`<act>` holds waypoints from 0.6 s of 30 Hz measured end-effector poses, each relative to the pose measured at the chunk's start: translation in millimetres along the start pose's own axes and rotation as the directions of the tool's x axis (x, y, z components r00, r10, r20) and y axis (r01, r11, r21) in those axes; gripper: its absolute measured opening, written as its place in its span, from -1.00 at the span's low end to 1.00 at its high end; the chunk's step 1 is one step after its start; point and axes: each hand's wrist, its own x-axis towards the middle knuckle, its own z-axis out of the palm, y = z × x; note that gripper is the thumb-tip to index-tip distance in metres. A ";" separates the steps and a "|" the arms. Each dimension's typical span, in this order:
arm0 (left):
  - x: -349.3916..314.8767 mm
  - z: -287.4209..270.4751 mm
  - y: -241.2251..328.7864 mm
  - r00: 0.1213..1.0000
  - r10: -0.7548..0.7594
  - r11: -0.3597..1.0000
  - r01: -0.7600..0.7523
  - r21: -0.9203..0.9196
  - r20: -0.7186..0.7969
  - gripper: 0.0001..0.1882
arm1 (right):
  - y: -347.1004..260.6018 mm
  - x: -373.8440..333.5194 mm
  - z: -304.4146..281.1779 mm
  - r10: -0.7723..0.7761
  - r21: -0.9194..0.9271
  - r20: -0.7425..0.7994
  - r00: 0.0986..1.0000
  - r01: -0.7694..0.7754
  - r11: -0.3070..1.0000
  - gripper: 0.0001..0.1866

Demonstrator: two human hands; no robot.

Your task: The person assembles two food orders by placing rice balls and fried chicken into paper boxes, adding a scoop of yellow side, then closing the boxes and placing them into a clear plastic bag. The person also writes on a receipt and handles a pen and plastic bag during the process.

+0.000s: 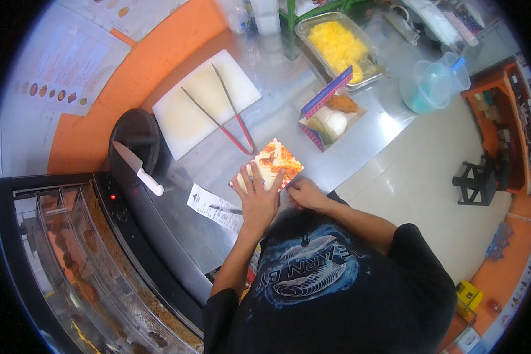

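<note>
On the steel counter in front of me sits a food box (pixel 284 159) with a printed orange, cream and red lid. My left hand (pixel 259 197) lies over its top with the fingers spread. Close to the box's right corner, my right hand (pixel 307 194) is closed with its fingers curled in; whatever it may pinch is hidden. A pair of red-handled tongs (pixel 237 131) lies just beyond the box, its tips on a white cutting board (pixel 186 112). A paper receipt (pixel 203 203) and a pen (pixel 224 209) lie left of my left wrist.
Farther right, an open box (pixel 335 121) holds rice and a fried piece, near a metal tray (pixel 366 78) of yellow food. Plastic tubs (pixel 425 88) stand at the counter's right end. At left are a knife (pixel 137 167) on a black round lid and a glass display case (pixel 94 265).
</note>
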 end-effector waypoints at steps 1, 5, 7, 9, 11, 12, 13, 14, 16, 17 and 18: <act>1.1 -0.7 0.4 1.000 -0.006 1.000 0.006 -0.011 -0.010 -0.27 | -5.1 -4.9 -3.9 -0.088 -0.159 -0.107 0.990 0.071 0.985 -0.65; -0.1 -3.9 3.5 0.999 -0.033 0.997 0.032 -0.071 -0.003 -0.31 | -30.9 -13.3 -16.2 -0.441 -0.287 -0.469 0.765 0.341 0.895 -0.63; -3.4 -3.9 4.1 0.999 -0.040 0.991 0.039 -0.128 -0.003 -0.32 | -42.8 2.3 -17.0 -0.683 -0.560 -0.505 0.528 0.401 0.725 -0.54; -7.0 -1.4 2.8 0.999 -0.034 0.983 0.027 -0.183 -0.035 -0.31 | -42.9 4.4 -16.2 -0.565 -0.557 -0.367 0.739 0.311 0.770 -0.48; -11.7 5.4 3.6 0.997 -0.049 0.960 0.032 -0.276 -0.054 -0.30 | -34.0 0.3 -19.2 -0.450 -0.593 -0.270 0.851 0.221 0.774 -0.45; -17.3 9.9 7.5 0.993 -0.100 0.921 0.067 -0.383 -0.066 -0.32 | -26.3 -9.8 -20.3 -0.442 -0.634 -0.246 0.862 0.202 0.746 -0.46; -23.9 15.1 12.6 0.984 -0.161 0.862 0.105 -0.496 -0.071 -0.34 | -18.7 -19.7 -23.1 -0.437 -0.678 -0.223 0.872 0.183 0.712 -0.47; -31.5 21.2 22.3 0.965 -0.225 0.861 0.133 -0.490 -0.134 -0.36 | -12.2 -27.0 -28.3 -0.462 -0.720 -0.192 0.866 0.196 0.665 -0.46; -51.6 32.3 48.6 0.903 -0.367 0.839 0.219 -0.497 -0.223 -0.41 | -4.9 -35.1 -37.7 -0.445 -0.725 -0.119 0.888 0.228 0.650 -0.45; -61.0 37.0 57.7 0.865 -0.394 0.862 0.230 -0.451 -0.312 -0.42 | -4.8 -36.4 -44.2 -0.430 -0.732 -0.090 0.899 0.233 0.640 -0.45; -65.4 43.3 67.7 0.821 -0.422 0.878 0.264 -0.399 -0.385 -0.43 | -6.8 -35.2 -52.8 -0.412 -0.700 -0.001 0.911 0.294 0.651 -0.43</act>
